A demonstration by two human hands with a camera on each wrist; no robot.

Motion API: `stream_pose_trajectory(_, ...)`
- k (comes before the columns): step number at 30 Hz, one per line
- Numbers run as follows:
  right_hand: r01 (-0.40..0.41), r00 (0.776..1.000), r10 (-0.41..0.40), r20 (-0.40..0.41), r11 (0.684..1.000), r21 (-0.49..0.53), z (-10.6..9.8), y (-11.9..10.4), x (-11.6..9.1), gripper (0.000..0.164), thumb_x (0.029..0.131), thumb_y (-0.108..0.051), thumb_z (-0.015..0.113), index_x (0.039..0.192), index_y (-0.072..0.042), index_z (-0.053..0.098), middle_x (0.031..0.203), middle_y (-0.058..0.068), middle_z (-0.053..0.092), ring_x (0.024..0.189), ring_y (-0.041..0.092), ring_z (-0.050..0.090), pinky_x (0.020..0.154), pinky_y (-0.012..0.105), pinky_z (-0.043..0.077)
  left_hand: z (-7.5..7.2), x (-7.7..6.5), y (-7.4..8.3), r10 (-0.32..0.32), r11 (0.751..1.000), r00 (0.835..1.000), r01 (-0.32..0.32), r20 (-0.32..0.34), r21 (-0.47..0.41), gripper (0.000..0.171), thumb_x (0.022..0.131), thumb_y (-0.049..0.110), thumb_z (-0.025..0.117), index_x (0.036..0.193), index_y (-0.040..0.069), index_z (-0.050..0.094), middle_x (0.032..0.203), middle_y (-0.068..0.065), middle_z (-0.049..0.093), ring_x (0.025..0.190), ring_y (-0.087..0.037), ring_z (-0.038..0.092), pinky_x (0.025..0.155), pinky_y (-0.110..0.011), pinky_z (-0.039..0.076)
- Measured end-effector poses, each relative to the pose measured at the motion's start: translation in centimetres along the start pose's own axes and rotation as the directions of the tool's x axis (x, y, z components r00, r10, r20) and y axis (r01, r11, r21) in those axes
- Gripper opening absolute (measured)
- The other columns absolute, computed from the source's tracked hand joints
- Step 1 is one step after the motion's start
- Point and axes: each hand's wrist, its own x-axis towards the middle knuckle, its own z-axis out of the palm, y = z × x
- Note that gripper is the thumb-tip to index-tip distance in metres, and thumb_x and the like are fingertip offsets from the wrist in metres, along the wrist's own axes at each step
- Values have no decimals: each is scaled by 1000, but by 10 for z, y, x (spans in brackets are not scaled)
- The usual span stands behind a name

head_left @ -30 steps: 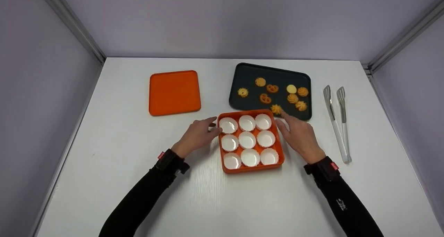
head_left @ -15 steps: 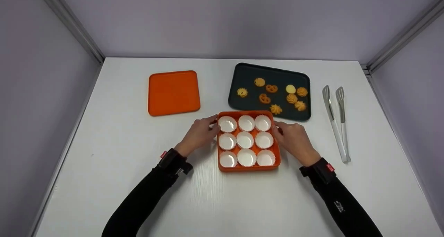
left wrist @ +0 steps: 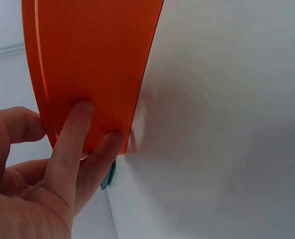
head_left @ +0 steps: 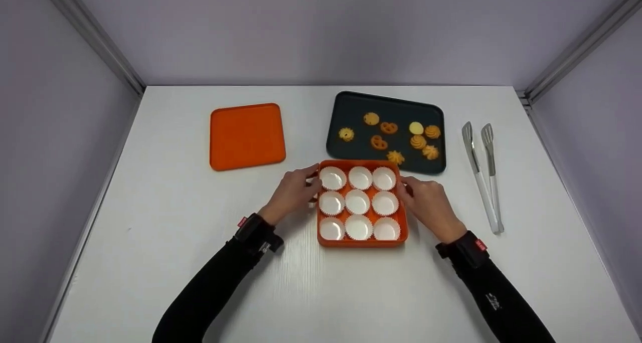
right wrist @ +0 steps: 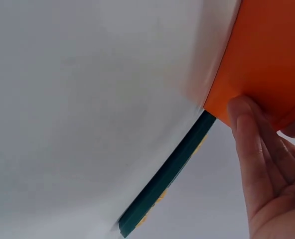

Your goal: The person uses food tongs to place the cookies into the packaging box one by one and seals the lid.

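An orange square box [head_left: 362, 244] stands on the table, holding rows of white paper baking cups [head_left: 357, 202]. My left hand [head_left: 292, 192] grips its left side near the far corner. In the left wrist view, fingertips press the outer side wall while the thumb meets the rim. On the opposite side my right hand [head_left: 429, 205] holds the box, its fingertips [right wrist: 241, 107] against the outer wall in the right wrist view. The right thumb is partly hidden there. Box and dark green tray [head_left: 346, 107] lie close together, the tray just behind.
Cookies and pretzels [head_left: 388, 128] are scattered on the green tray. To the far left lies an orange flat square piece with a raised rim [head_left: 247, 137]. Metal tongs [head_left: 484, 177] lie at the right. Walls [head_left: 321, 32] enclose the table's back and sides.
My right hand has drawn back from the green tray's near edge onto the box's right side. The box has turned slightly and now sits straighter. My left hand stays at its left side.
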Motion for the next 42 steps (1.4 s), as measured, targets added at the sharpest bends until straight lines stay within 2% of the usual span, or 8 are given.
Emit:
stream_pose_trajectory(4,-5,1000,5,-17,1000,-2,1,1,-1,18,99,-10,68,102,5,77,74,12,72,58,21,65,56,36,59,2,2,1,-8,999,1000,8,13,-33,53,105,11,54,155,-1,44,138,-20,64,98,-21,73,73,-31,64)
stream_pose_trajectory(9,11,999,-11,-35,1000,-10,3,2,-2,18,98,-9,68,103,6,77,73,13,72,57,21,65,55,37,58,3,1,5,8,1000,1000,-9,17,18,55,105,9,56,158,1,41,140,-21,63,115,-25,69,80,-32,63)
stream_pose_trajectory(15,18,999,-19,-41,1000,-21,2,1,-4,18,98,-8,70,108,5,77,70,13,71,56,23,65,53,37,57,5,1,5,24,997,999,-26,26,79,61,105,12,58,161,3,36,143,-20,61,110,-23,71,81,-30,62)
stream_pose_trajectory(22,28,999,-29,-29,999,-30,-1,1,-2,19,99,-9,70,109,5,78,66,14,68,58,28,67,53,40,57,5,1,5,-26,1000,997,27,71,-15,71,102,13,64,164,6,29,151,-18,54,122,-25,65,84,-31,62)
stream_pose_trajectory(28,-85,996,84,26,996,33,-20,16,-3,30,102,-20,68,122,1,76,84,13,76,73,27,72,62,42,61,8,-2,6,-41,992,995,51,86,-115,71,105,13,61,165,7,24,159,-18,44,127,-28,62,77,-33,64)
stream_pose_trajectory(33,-135,985,130,-116,990,-37,-46,45,-3,31,103,-18,65,118,7,75,84,20,75,69,31,70,58,47,57,9,-6,5,-59,988,995,70,81,-141,72,105,13,61,166,9,23,161,-16,41,132,-29,59,76,-34,64)
stream_pose_trajectory(37,-190,960,152,-233,971,-146,-61,72,-4,32,99,-11,68,119,13,71,103,31,70,85,48,67,67,60,55,7,-7,5,-72,984,995,82,69,-161,71,105,13,62,166,10,25,161,-15,41,132,-31,58,77,-36,64)
stream_pose_trajectory(42,-326,934,274,-230,915,-235,-70,98,-11,53,95,-17,73,131,19,57,121,41,54,97,61,53,74,70,47,7,-8,3,-91,973,993,104,72,-205,70,105,13,62,165,10,27,162,-14,40,134,-30,57,78,-36,64)
